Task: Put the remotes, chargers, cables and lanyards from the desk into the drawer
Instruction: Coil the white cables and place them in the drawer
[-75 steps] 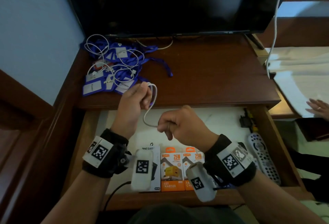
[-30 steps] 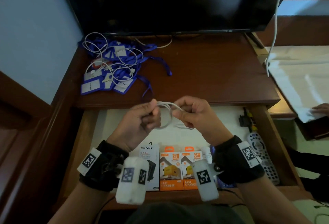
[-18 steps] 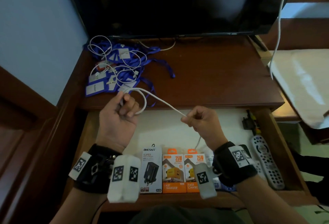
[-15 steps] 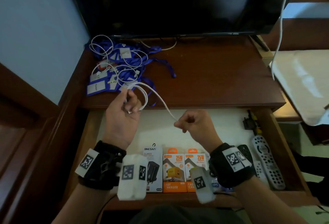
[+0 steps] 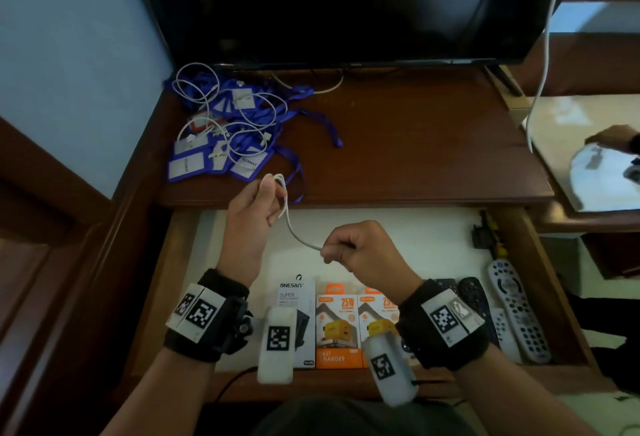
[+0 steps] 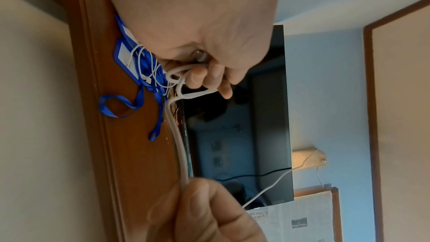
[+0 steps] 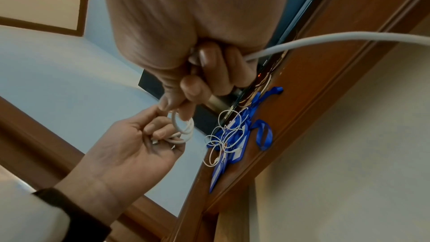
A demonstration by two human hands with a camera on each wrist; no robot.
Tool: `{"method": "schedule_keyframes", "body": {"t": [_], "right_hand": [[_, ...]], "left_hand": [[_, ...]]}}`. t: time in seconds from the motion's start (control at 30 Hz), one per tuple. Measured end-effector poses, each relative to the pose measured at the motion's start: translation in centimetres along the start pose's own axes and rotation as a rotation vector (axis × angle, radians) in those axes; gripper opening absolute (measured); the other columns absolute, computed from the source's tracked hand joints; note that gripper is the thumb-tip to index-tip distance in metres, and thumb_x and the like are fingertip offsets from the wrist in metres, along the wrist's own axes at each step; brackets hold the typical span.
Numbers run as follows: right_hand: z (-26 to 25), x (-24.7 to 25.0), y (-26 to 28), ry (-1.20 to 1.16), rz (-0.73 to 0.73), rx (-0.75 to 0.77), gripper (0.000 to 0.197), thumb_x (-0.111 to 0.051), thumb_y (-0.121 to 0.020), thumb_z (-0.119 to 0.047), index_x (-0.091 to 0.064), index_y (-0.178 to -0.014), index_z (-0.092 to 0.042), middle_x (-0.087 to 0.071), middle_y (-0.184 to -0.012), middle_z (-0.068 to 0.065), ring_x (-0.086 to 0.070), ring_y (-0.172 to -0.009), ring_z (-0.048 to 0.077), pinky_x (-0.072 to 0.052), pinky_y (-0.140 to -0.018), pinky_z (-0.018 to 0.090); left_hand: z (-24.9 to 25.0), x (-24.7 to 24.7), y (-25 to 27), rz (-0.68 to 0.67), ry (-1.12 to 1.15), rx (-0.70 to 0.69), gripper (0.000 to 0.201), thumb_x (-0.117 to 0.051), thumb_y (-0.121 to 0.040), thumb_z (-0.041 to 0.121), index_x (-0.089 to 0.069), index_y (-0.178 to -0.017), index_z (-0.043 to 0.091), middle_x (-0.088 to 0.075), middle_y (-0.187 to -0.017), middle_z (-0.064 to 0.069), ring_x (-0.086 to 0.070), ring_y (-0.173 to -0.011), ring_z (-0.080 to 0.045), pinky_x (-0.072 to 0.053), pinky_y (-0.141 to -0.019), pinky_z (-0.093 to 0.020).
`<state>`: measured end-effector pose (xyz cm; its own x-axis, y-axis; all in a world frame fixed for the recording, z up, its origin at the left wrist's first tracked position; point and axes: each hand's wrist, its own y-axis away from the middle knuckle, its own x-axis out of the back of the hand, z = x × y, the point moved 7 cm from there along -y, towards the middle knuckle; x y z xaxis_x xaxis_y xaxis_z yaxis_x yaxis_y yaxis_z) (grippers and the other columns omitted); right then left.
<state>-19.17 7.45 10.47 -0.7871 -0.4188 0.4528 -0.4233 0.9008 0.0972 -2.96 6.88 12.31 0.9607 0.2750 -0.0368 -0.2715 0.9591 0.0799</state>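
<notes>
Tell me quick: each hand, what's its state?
Left hand: holding coiled loops of the thin white cable.
Right hand: pinching the same cable's free run.

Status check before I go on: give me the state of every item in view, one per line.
drawer: pulled open.
white cable: partly coiled, strung between both hands above the drawer.
left hand: grips the coiled loops.
right hand: pinches the free end.
lanyards: piled on the desk, tangled with thin white cables.
charger boxes: in the drawer, at its front.
remotes: lying in the drawer, right side.
TV: screen dark.
</notes>
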Motion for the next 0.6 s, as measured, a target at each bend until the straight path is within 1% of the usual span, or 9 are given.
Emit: {"method": "schedule_keyframes", "body": {"t": [0.07,0.13,0.2,0.27,0.3,0.37,0.43,0.53,0.6], "right_hand": [[0.9,0.1,-0.2,0.087,0.008,-0.051,0.016,-0.067,-0.087,-0.010,-0.072,-0.074,-0.003,-0.054,-0.049,-0.020,-0.054,-0.054,-0.009,-0.035,-0.054,0.009],[1.7,0.6,-0.4,0.132,0.037,-0.108,0.018,-0.066,-0.088,-0.008,-0.072,-0.071,-0.006,-0.057,-0.058,-0.019,-0.055,-0.055,-0.011,-0.035,-0.054,0.008],[1.8,0.7,-0.3,0.114,0.023,-0.122,0.018,-0.068,-0.085,-0.008,-0.071,-0.068,-0.006,-0.060,-0.058,-0.010,-0.055,-0.053,-0.002,-0.036,-0.053,0.009],[0.9,0.1,-0.2,0.100,-0.068,-0.082,0.018,-0.071,-0.083,-0.010,-0.070,-0.066,-0.004,-0.062,-0.059,0.000,-0.050,-0.051,0.005,-0.039,-0.051,0.014],[0.4,-0.2,-0.1,0.102,-0.112,-0.056,0.018,-0.071,-0.083,-0.011,-0.070,-0.066,-0.004,-0.062,-0.059,0.001,-0.050,-0.052,0.008,-0.040,-0.051,0.015],[-0.6,-0.6,0.0,0.085,-0.161,-0.002,0.018,-0.070,-0.083,-0.008,-0.069,-0.064,-0.006,-0.061,-0.058,-0.003,-0.052,-0.054,0.009,-0.042,-0.054,0.018],[-1.1,-0.5,-0.2,0.027,-0.157,0.038,0.023,-0.069,-0.082,-0.004,-0.066,-0.061,-0.013,-0.059,-0.055,-0.010,-0.053,-0.054,0.007,-0.043,-0.055,0.020],[-1.5,0.3,-0.3,-0.083,-0.068,0.096,0.033,-0.064,-0.084,0.001,-0.063,-0.060,-0.021,-0.060,-0.054,-0.015,-0.053,-0.054,0.000,-0.041,-0.057,0.013],[-1.8,1.3,-0.4,-0.126,0.032,0.152,0.028,-0.062,-0.087,0.001,-0.066,-0.064,-0.015,-0.062,-0.061,-0.012,-0.055,-0.058,0.001,-0.043,-0.060,0.015]], "left_hand": [[0.0,0.1,0.1,0.019,0.002,-0.013,0.034,-0.042,-0.102,0.023,-0.057,-0.072,0.017,-0.032,-0.058,0.003,-0.032,-0.052,-0.005,-0.035,-0.053,-0.013],[0.0,0.1,0.2,0.026,-0.004,-0.034,0.033,-0.043,-0.102,0.021,-0.057,-0.072,0.016,-0.032,-0.059,0.002,-0.032,-0.052,-0.005,-0.036,-0.052,-0.010],[0.0,-0.2,0.2,0.009,-0.040,-0.052,0.033,-0.042,-0.102,0.022,-0.057,-0.073,0.015,-0.034,-0.059,0.003,-0.033,-0.052,-0.005,-0.036,-0.053,-0.009],[-0.1,-0.5,0.2,-0.018,-0.117,-0.066,0.034,-0.041,-0.102,0.024,-0.058,-0.074,0.014,-0.040,-0.057,0.008,-0.035,-0.053,-0.004,-0.035,-0.053,-0.012],[-0.4,-0.7,0.1,-0.040,-0.146,-0.066,0.035,-0.041,-0.102,0.025,-0.058,-0.074,0.014,-0.042,-0.057,0.008,-0.037,-0.054,-0.005,-0.035,-0.054,-0.014],[-0.8,-1.4,0.3,-0.106,-0.155,-0.067,0.034,-0.041,-0.102,0.024,-0.060,-0.077,0.011,-0.046,-0.060,0.001,-0.042,-0.057,-0.008,-0.039,-0.058,-0.017],[-1.2,-2.2,0.7,-0.177,-0.165,-0.070,0.033,-0.041,-0.102,0.021,-0.061,-0.082,0.004,-0.053,-0.062,-0.004,-0.050,-0.060,-0.011,-0.044,-0.065,-0.016],[-1.5,-3.3,1.3,-0.272,-0.160,-0.041,0.033,-0.043,-0.100,0.018,-0.062,-0.084,-0.004,-0.059,-0.065,-0.004,-0.055,-0.061,-0.007,-0.045,-0.065,-0.013],[-1.9,-3.9,1.6,-0.330,-0.104,0.013,0.033,-0.045,-0.099,0.020,-0.063,-0.080,0.001,-0.062,-0.066,-0.007,-0.056,-0.061,-0.009,-0.045,-0.064,-0.017]]}}
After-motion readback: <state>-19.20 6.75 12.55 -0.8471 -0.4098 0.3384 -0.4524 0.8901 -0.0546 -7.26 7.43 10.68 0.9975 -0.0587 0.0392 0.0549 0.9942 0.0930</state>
